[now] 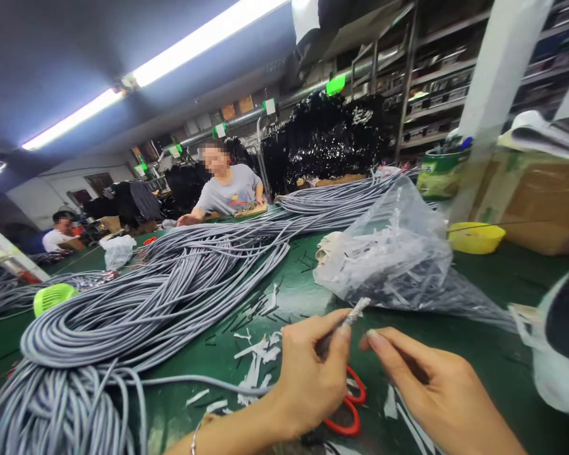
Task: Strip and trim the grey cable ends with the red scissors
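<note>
My left hand (pixel 313 373) pinches a grey cable (pixel 208 381) close to its end. The frayed, whitish tip of that cable sticks out past my thumb and forefinger. Just right of the tip is my right hand (pixel 422 379), its thumb and forefinger pressed together; whether anything is between them I cannot make out. Red-handled scissors (pixel 353 422) lie on the green table (pixel 478 360), partly hidden by my left hand. White scraps (pixel 256 360) and short dark offcuts are scattered beside that hand.
A large heap of looped grey cables (pixel 171 284) spreads along the left. A clear plastic bag (pixel 389 253) of scraps lies ahead, near a yellow bowl (pixel 477 237) and a cardboard box (pixel 535 196). Across the table sits a co-worker (pixel 230 189); another person (pixel 61 234) is farther left.
</note>
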Demonstrator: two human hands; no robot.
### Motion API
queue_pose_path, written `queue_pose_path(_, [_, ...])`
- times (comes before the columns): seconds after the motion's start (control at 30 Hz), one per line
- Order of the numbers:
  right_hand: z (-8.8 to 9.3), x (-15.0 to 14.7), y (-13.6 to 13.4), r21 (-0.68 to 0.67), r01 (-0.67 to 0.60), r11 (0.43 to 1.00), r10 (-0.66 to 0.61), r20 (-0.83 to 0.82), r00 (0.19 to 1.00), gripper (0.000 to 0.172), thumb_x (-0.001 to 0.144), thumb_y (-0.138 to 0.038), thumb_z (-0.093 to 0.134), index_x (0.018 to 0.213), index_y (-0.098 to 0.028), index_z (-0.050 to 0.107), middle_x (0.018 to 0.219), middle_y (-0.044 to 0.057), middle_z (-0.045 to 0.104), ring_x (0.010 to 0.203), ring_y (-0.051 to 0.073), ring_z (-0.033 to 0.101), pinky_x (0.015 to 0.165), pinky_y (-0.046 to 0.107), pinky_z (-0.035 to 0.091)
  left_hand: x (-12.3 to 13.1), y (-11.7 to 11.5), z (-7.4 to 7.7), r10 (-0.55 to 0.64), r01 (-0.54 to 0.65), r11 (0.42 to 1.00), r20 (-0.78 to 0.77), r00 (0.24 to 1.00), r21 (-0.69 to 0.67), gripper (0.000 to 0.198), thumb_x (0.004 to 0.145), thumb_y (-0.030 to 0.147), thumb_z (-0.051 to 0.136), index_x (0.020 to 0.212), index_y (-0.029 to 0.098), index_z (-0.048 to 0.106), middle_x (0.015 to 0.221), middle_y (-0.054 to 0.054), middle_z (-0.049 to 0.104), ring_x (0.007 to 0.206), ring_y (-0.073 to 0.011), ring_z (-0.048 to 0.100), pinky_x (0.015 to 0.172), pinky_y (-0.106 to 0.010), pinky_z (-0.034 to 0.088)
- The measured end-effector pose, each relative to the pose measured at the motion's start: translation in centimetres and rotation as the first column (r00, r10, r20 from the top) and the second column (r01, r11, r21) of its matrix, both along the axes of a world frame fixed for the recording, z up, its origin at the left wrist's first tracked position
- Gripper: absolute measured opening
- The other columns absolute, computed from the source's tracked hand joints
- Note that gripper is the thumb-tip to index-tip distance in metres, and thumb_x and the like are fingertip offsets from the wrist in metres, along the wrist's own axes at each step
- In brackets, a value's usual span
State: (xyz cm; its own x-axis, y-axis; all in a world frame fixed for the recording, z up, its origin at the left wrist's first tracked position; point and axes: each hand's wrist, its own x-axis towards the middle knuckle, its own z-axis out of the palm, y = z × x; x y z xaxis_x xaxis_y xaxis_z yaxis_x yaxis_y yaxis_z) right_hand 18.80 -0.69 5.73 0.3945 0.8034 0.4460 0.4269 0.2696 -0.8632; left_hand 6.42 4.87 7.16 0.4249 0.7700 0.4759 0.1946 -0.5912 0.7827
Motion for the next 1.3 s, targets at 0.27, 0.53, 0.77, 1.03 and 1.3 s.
queue_pose_path(0.27, [-0.2,1.1,0.4,0.090,-0.098,0.991,0.091,0.078,0.993,0.038,0.092,-0.041,0.049,0.060,-0.022,0.057,0.050,-0.004,0.057,0.038,0.012,0.049,0.031,0.022,0.035,0.1,-0.7,0.4,-0.034,0.042,0.993,-0.073,0.997,0.107,0.029,0.089,0.020,0.049,0.082,0.013,0.076,0.054,0.000,0.050,0.049,-0.0118,0.042,0.049,-0.024,0.030])
queue_pose_path(0.53, [-0.8,-1.6,-0.8,0.553,-0.198,0.810,-0.202,0.579,0.790,0.036,0.096,-0.015,0.044,0.063,-0.026,0.057,0.040,-0.008,0.053,0.034,0.009,0.052,0.045,0.017,0.045,1.6,1.9,-1.6,0.025,-0.063,0.984,-0.219,0.975,-0.168,0.028,0.080,0.017,0.054,0.086,0.010,0.080,0.058,-0.005,0.068,0.051,-0.0160,0.051,0.052,-0.025,0.039])
queue_pose_path(0.77, [0.0,0.8,0.6,0.439,0.044,0.897,-0.282,0.493,0.823,0.030,0.098,-0.027,0.043,0.074,-0.021,0.060,0.057,-0.002,0.065,0.039,0.011,0.056,0.043,0.022,0.044,0.3,1.1,-0.8,0.049,-0.058,0.987,-0.065,0.997,-0.150,0.038,0.091,0.028,0.043,0.095,0.011,0.077,0.064,-0.002,0.061,0.056,-0.0130,0.044,0.053,-0.023,0.033])
queue_pose_path(1.03, [0.0,0.5,0.7,0.452,0.020,0.892,-0.278,0.512,0.813,0.037,0.100,-0.030,0.039,0.070,-0.020,0.058,0.052,-0.004,0.062,0.029,0.007,0.044,0.038,0.021,0.039,0.3,0.0,-0.8,0.042,-0.038,0.974,0.014,0.999,-0.224,0.029,0.088,0.028,0.049,0.086,0.007,0.069,0.060,0.000,0.053,0.054,-0.0106,0.042,0.050,-0.021,0.030])
queue_pose_path(1.3, [0.1,0.6,0.3,0.413,0.044,0.909,-0.271,0.508,0.818,0.044,0.100,-0.034,0.037,0.065,-0.021,0.060,0.045,-0.005,0.058,0.027,0.008,0.045,0.035,0.021,0.036,0.2,-0.4,-0.9,0.085,-0.086,0.994,-0.019,0.996,-0.064,0.017,0.084,0.021,0.054,0.079,0.009,0.066,0.065,-0.004,0.061,0.054,-0.0120,0.051,0.050,-0.021,0.036])
